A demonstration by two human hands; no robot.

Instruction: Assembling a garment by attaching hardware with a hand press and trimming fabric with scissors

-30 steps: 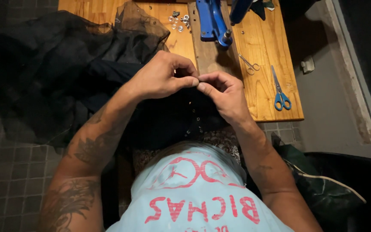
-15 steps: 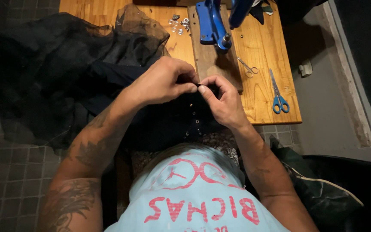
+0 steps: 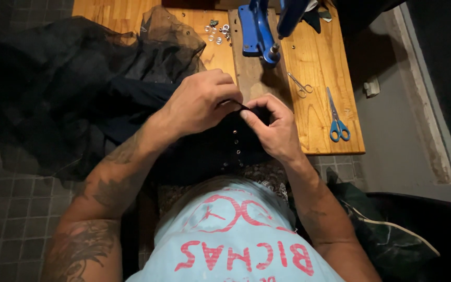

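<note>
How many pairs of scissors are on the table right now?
2: blue-handled scissors near the wooden table's right edge, and small metal snips just left of them. Others may be hidden under fabric.

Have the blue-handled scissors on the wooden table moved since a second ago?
No. The blue-handled scissors lie in the same spot near the wooden table right edge, beside the small snips.

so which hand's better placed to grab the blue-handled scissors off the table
Right. The right hand pinches the black fabric on the same side as the blue-handled scissors, which lie just beyond it on the wooden table. The left hand would have to cross over it.
</note>
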